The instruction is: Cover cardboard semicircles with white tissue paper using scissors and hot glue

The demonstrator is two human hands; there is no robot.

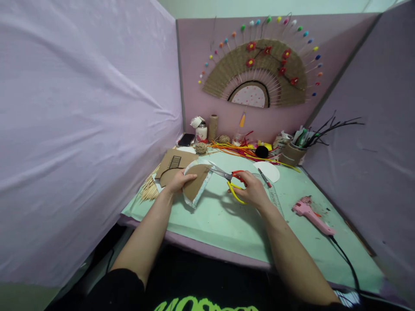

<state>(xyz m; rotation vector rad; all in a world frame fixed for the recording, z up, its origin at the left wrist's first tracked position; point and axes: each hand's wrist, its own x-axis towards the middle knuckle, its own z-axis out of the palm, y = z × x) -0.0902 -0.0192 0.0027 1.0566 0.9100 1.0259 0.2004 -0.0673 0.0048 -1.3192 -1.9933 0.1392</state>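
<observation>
My left hand (178,181) grips a half-round cardboard piece (194,185) by its left side, thumb on top. White paper or cloth edges the cardboard along its curve and its straight side. My right hand (253,190) has its fingers in the handles of a pair of scissors (222,173), one handle red and the other yellow. The blades point left, and their tips meet the upper right edge of the half-round piece. Whether the blades are cutting at this instant is hard to make out.
Flat cardboard (178,159) and thin wooden sticks (149,189) lie at the left. A pink glue gun (313,215) with a cord rests at the right, near a marker (265,178) and a white paper disc (270,171). A stick fan (259,65) hangs on the back panel.
</observation>
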